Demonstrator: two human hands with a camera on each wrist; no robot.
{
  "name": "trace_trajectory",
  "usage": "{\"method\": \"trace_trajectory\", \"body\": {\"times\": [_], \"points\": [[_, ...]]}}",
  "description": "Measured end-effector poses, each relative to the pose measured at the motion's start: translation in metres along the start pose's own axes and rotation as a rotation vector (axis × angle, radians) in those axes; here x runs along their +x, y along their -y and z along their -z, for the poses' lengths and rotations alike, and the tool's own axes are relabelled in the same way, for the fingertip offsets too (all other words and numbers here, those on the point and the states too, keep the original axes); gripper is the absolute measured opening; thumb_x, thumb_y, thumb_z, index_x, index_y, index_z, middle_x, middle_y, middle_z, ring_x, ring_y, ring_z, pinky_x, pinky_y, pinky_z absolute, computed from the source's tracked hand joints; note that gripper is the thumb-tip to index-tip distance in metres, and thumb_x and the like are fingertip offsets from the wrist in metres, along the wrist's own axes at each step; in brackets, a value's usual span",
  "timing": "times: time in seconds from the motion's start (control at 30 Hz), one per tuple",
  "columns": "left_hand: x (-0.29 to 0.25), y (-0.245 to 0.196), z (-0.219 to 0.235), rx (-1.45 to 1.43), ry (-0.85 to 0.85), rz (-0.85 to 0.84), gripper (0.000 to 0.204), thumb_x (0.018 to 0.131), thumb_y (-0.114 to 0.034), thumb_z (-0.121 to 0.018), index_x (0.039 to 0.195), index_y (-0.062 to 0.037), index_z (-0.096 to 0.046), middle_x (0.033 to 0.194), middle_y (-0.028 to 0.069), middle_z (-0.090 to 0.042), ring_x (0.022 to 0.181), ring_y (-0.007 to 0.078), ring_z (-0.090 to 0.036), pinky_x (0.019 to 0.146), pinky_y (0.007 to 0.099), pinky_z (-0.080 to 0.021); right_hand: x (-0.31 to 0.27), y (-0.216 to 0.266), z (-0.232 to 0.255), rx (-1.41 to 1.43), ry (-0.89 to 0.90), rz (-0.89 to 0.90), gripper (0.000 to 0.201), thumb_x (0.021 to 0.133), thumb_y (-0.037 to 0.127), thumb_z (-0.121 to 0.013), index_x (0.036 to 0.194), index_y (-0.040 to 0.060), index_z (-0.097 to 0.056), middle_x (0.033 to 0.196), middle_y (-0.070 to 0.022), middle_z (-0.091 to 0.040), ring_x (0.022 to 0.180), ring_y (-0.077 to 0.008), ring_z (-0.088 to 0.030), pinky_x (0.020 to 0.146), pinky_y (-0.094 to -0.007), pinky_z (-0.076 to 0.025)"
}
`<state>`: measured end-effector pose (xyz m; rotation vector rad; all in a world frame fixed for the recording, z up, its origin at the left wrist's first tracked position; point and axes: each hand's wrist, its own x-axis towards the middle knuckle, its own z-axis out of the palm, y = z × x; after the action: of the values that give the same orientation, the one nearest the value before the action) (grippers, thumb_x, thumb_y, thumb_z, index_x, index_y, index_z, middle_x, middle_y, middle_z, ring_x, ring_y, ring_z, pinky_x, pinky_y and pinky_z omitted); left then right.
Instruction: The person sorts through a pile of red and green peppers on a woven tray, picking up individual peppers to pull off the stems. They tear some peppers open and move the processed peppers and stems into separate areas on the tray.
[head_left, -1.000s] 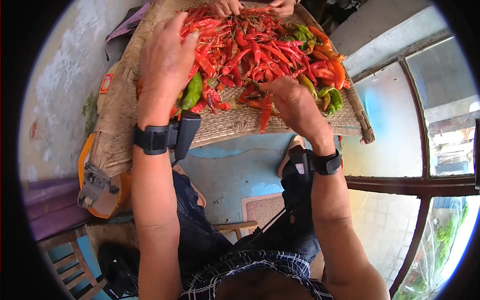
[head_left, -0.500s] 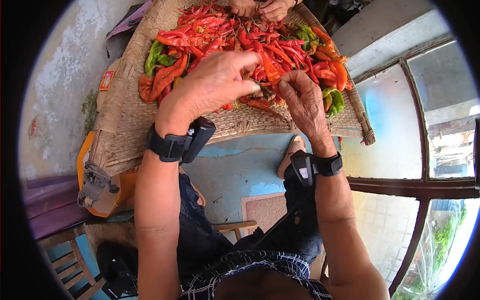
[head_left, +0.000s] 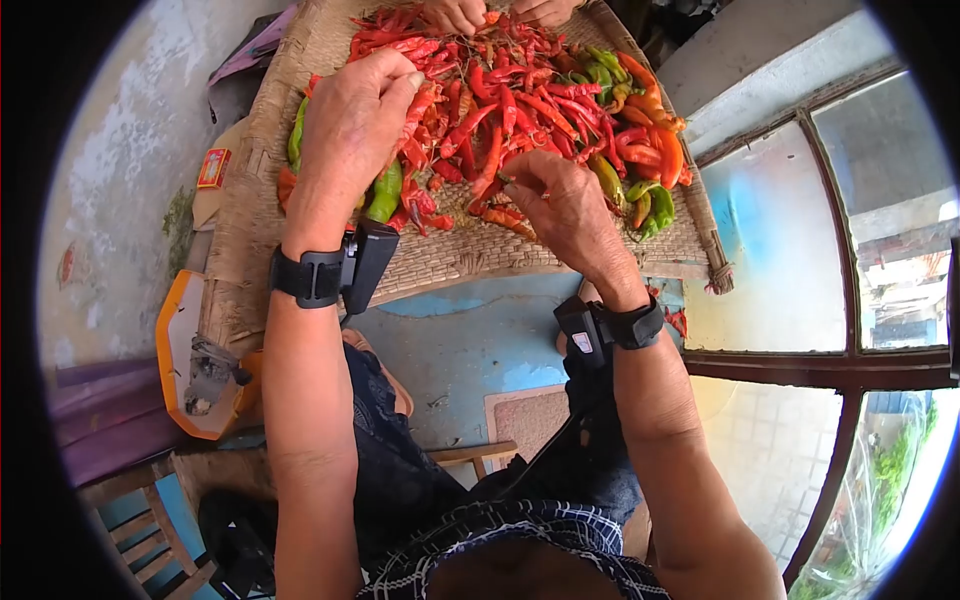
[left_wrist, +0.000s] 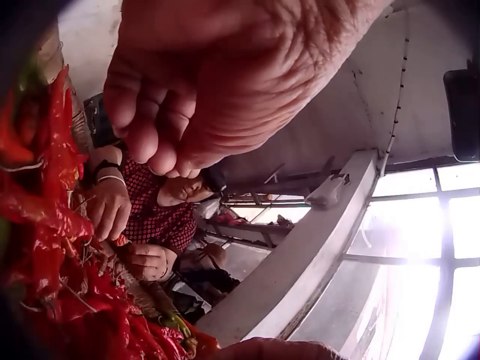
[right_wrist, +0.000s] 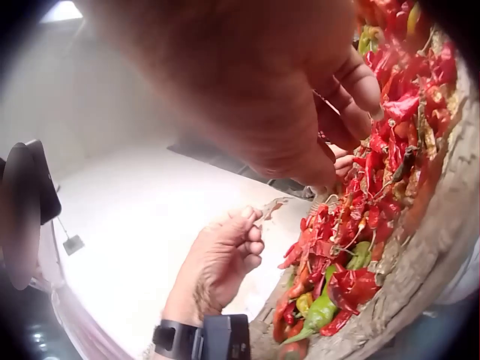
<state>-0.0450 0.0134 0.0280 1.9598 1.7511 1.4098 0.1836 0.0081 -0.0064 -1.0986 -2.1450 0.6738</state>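
My left hand [head_left: 350, 125] hovers over the left part of the red chili peppers [head_left: 515, 90], its thumb and forefinger tips close together and the other fingers bent. In the right wrist view, a thin brownish piece [right_wrist: 275, 207] shows right at those fingertips; I cannot tell whether they hold it. A fat green pepper [head_left: 386, 192] lies below that hand. My right hand [head_left: 572, 205] is at the heap's near edge, thumb and forefinger pinching a small dark green bit [head_left: 508, 181] like a stem. A long red pepper [head_left: 489, 158] lies right beside these fingertips.
The peppers lie on a woven mat tray [head_left: 455, 262] with a rolled rim. Another person's hands [head_left: 460, 14] work at its far side. Green peppers [head_left: 652, 208] are at the right, beside a framed window [head_left: 770, 220]. An orange-edged container [head_left: 185, 385] stands at lower left.
Half a second ago both hands were together around a red-orange pepper. Since then the left hand has moved back up and left, and the right hand slightly left. The other person's hands have shifted.
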Motion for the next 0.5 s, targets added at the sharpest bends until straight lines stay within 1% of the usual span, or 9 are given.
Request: {"method": "trace_trajectory", "body": {"times": [0.07, 0.13, 0.17, 0.2, 0.27, 0.33, 0.4, 0.43, 0.5], "points": [[0.0, -0.003, 0.0, 0.026, 0.026, 0.006, 0.016, 0.088, -0.02, -0.06, 0.085, -0.0045, -0.063, 0.07, 0.0143, -0.063, 0.066, 0.031, -0.062, 0.06, 0.0384, -0.047, 0.001, -0.002, -0.002, -0.087, -0.009, 0.028, 0.02, 0.08, 0.01, -0.067, 0.099, 0.0032, -0.064, 0.085, -0.0169, -0.063, 0.077, -0.0358, -0.063, 0.067, -0.0434, -0.051], [-0.002, -0.008, -0.008, -0.004, 0.157, -0.097, 0.015, 0.088, -0.019, -0.058, 0.086, -0.0056, -0.063, 0.071, 0.0143, -0.063, 0.068, 0.031, -0.063, 0.062, 0.0397, -0.047, 0.002, -0.006, -0.004, -0.169, -0.013, 0.056, 0.02, 0.08, 0.009, -0.065, 0.1, 0.0041, -0.064, 0.085, -0.0166, -0.063, 0.079, -0.0362, -0.063, 0.068, -0.0441, -0.051], [-0.004, -0.008, -0.013, 0.014, 0.237, -0.083, 0.014, 0.088, -0.019, -0.056, 0.087, -0.0068, -0.063, 0.075, 0.0154, -0.064, 0.073, 0.033, -0.063, 0.065, 0.0428, -0.048, 0.003, -0.009, -0.006, -0.264, 0.045, 0.023, 0.021, 0.081, 0.008, -0.063, 0.102, 0.0052, -0.063, 0.085, -0.0162, -0.062, 0.081, -0.0363, -0.063, 0.068, -0.0439, -0.051], [-0.006, -0.006, -0.019, 0.039, 0.26, -0.165, 0.015, 0.089, -0.016, -0.058, 0.093, -0.0023, -0.062, 0.072, 0.0135, -0.063, 0.066, 0.0254, -0.061, 0.063, 0.036, -0.046, 0.004, -0.012, -0.008, -0.358, 0.103, -0.012, 0.022, 0.082, 0.007, -0.061, 0.104, 0.0062, -0.063, 0.086, -0.0158, -0.062, 0.082, -0.0365, -0.063, 0.069, -0.0437, -0.052], [-0.012, -0.011, -0.021, 0.05, 0.323, -0.14, 0.016, 0.09, -0.016, -0.057, 0.095, -0.0017, -0.062, 0.075, 0.0157, -0.064, 0.069, 0.0301, -0.062, 0.065, 0.0387, -0.047, 0.005, -0.018, -0.019, -0.349, 0.065, 0.047, 0.022, 0.082, 0.007, -0.061, 0.104, 0.0072, -0.062, 0.087, -0.0154, -0.062, 0.083, -0.0353, -0.063, 0.068, -0.0435, -0.052], [-0.014, -0.01, -0.022, 0.059, 0.33, -0.157, 0.017, 0.09, -0.016, -0.057, 0.096, -0.0013, -0.062, 0.076, 0.0166, -0.064, 0.071, 0.0315, -0.062, 0.066, 0.0396, -0.047, 0.009, -0.02, -0.031, -0.337, 0.025, 0.104, 0.022, 0.082, 0.007, -0.06, 0.104, 0.0083, -0.062, 0.088, -0.0149, -0.063, 0.084, -0.0342, -0.064, 0.068, -0.0433, -0.052], [-0.014, -0.01, -0.021, 0.071, 0.334, -0.173, 0.018, 0.09, -0.016, -0.057, 0.097, -0.0009, -0.062, 0.077, 0.0175, -0.064, 0.073, 0.0329, -0.063, 0.067, 0.0405, -0.047, 0.015, -0.023, -0.04, -0.629, 0.108, 0.018, 0.036, 0.08, 0.012, -0.065, 0.116, 0.0138, -0.06, 0.096, -0.0136, -0.062, 0.091, -0.0306, -0.064, 0.068, -0.0441, -0.053], [-0.013, -0.012, -0.019, 0.073, 0.355, -0.147, 0.019, 0.09, -0.016, -0.056, 0.098, -0.0006, -0.062, 0.078, 0.0181, -0.065, 0.075, 0.0337, -0.063, 0.068, 0.041, -0.047, 0.019, -0.022, -0.043, -0.658, 0.053, 0.072, 0.029, 0.081, 0.013, -0.065, 0.109, 0.011, -0.062, 0.09, -0.0137, -0.062, 0.085, -0.0321, -0.064, 0.067, -0.0444, -0.053], [-0.011, -0.012, -0.017, 0.081, 0.372, -0.124, 0.019, 0.09, -0.017, -0.056, 0.099, -0.0003, -0.062, 0.08, 0.0187, -0.065, 0.077, 0.0345, -0.063, 0.069, 0.0416, -0.047, 0.026, -0.022, -0.043, -0.653, 0.041, 0.041, 0.025, 0.081, 0.013, -0.065, 0.106, 0.0097, -0.062, 0.088, -0.0134, -0.062, 0.082, -0.0327, -0.064, 0.067, -0.0442, -0.053]]}}
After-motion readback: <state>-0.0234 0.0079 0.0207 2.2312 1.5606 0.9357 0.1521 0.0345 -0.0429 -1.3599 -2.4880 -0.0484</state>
